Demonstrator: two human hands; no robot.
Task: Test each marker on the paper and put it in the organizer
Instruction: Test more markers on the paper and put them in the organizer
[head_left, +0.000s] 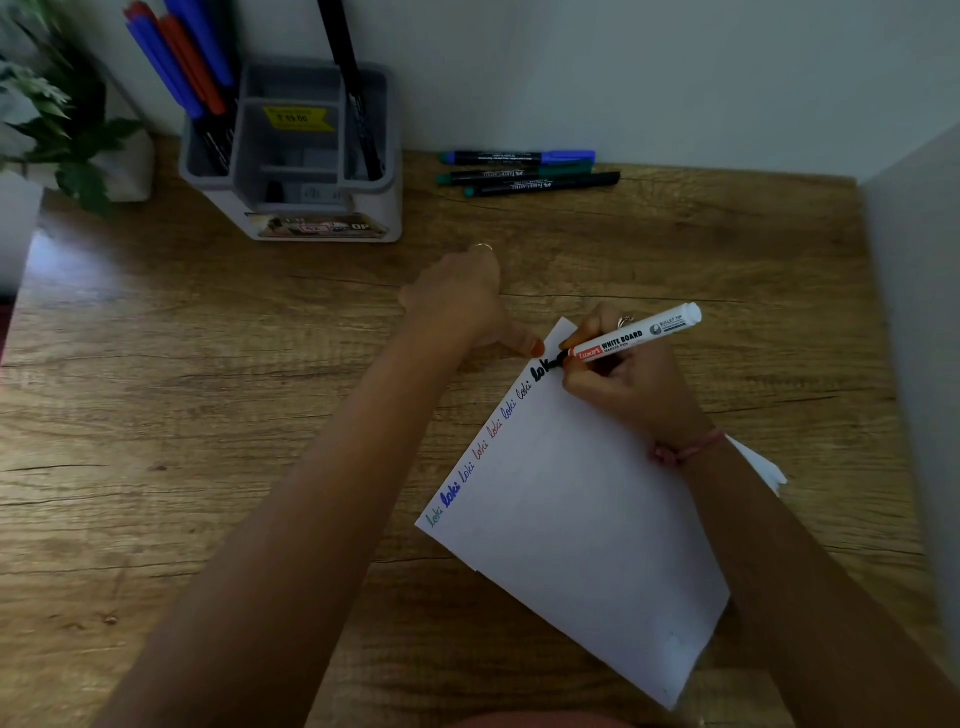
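While the right hand (631, 387) pinched a white marker (636, 336), its tip touched the paper (582, 519). The left hand (460, 301), at ten o'clock from it, lay on the desk (208, 415), thumb at the paper's edge; its grip could not be told.

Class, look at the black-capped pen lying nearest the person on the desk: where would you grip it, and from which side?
Probably pinch the black-capped pen mid-barrel, coming down from above on its near side. It lies flat, roughly parallel to the wall, with two other pens close behind it, so only the front side faces bare desk.
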